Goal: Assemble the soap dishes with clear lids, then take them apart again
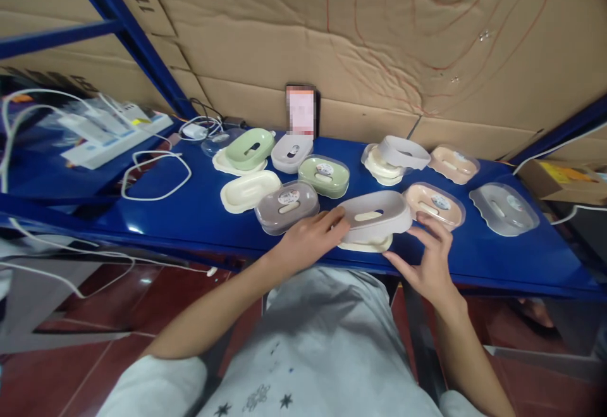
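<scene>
My left hand (310, 240) and my right hand (427, 259) flank a pale grey soap dish (377, 214) that sits on a cream tray at the near edge of the blue shelf (190, 214). My left fingers grip the dish's left end. My right fingers are spread at its right end, touching or just off the rim. A grey-brown lidded soap box (287, 207) lies just left of my left hand. A peach lidded box (435, 205) lies just behind my right hand.
Several more soap dishes cover the shelf: green (250, 148), green lidded (324, 175), cream (250, 190), white (291, 151), peach (454, 162), clear grey (504, 208). A phone (301, 110) leans on the cardboard wall. Power strip (116, 135) and white cables (154, 176) lie left.
</scene>
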Demonstrator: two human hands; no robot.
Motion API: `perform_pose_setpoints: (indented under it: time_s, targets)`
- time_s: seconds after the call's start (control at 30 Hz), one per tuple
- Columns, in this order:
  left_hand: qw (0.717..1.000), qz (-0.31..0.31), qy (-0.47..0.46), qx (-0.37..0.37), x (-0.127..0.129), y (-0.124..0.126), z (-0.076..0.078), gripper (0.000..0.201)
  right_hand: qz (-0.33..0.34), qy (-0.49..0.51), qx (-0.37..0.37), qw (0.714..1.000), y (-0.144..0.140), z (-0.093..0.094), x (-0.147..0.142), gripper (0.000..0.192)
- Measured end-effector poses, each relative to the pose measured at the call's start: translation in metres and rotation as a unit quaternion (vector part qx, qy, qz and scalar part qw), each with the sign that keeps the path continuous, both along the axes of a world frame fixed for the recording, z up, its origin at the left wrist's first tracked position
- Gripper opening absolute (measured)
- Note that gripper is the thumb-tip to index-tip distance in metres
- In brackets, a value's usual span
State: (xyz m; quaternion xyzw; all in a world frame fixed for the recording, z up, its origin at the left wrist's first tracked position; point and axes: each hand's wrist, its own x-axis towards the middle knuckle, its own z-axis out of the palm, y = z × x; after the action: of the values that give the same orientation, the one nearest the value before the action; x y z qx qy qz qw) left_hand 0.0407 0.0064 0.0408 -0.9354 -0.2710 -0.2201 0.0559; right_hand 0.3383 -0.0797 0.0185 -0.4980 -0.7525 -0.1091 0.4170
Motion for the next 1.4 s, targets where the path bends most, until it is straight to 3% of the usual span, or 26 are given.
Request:
perform_pose_setpoints:
  time_s: [0.13, 0.23, 0.3, 0.43, 0.5, 0.63, 0.87, 0.97, 1.07, 1.13, 1.23, 1.4]
  targets:
    - [0.999, 0.023, 0.033, -0.019, -0.002, 0.009, -0.007, 0.028, 0.014, 0.048, 0.022, 0.999, 0.006, -0.010, -0.004, 0.077]
    - [0.998, 0.012, 0.052, -0.033, -0.002, 0.012, -0.008, 0.015, 0.055, -0.037, -0.089, 0.994, 0.008, -0.007, -0.005, 0.078]
    - [0.998, 0.001, 0.044, -0.042, -0.002, 0.011, -0.008, 0.033, 0.087, -0.086, -0.146, 0.982, 0.009, -0.003, -0.006, 0.070]
    - [0.996, -0.027, 0.001, -0.080, -0.003, 0.003, -0.008, 0.066, 0.095, -0.080, -0.129, 0.984, 0.008, -0.004, -0.004, 0.068]
    - [0.996, -0.026, 0.000, -0.089, -0.003, -0.003, -0.009, 0.061, 0.098, -0.081, -0.127, 0.984, 0.006, -0.007, -0.003, 0.070]
    - [0.997, -0.023, 0.012, -0.070, -0.002, -0.012, -0.009, 0.025, 0.101, -0.093, -0.108, 0.985, 0.003, -0.012, -0.001, 0.058]
    - [0.998, -0.019, -0.029, -0.052, -0.006, -0.028, -0.010, 0.022, 0.094, -0.121, -0.085, 0.984, 0.004, -0.015, -0.007, 0.042]
    - [0.995, 0.029, -0.096, -0.017, -0.036, -0.020, 0.005, 0.023, 0.100, -0.106, -0.094, 0.985, 0.004, -0.017, -0.007, 0.042]
    - [0.967, 0.170, -0.191, 0.017, -0.088, 0.012, 0.024, 0.028, 0.094, -0.101, -0.111, 0.984, 0.004, -0.016, -0.007, 0.039]
    - [0.938, 0.291, -0.189, -0.007, -0.123, 0.040, 0.030, 0.029, 0.086, -0.100, -0.120, 0.984, 0.005, -0.015, -0.008, 0.037]
    - [0.934, 0.322, -0.143, -0.063, -0.165, 0.078, 0.027, 0.041, 0.081, -0.098, -0.125, 0.984, 0.005, -0.014, -0.010, 0.036]
    - [0.920, 0.375, -0.068, -0.086, -0.203, 0.130, 0.024, 0.050, 0.084, -0.095, -0.122, 0.984, 0.006, -0.014, -0.010, 0.035]
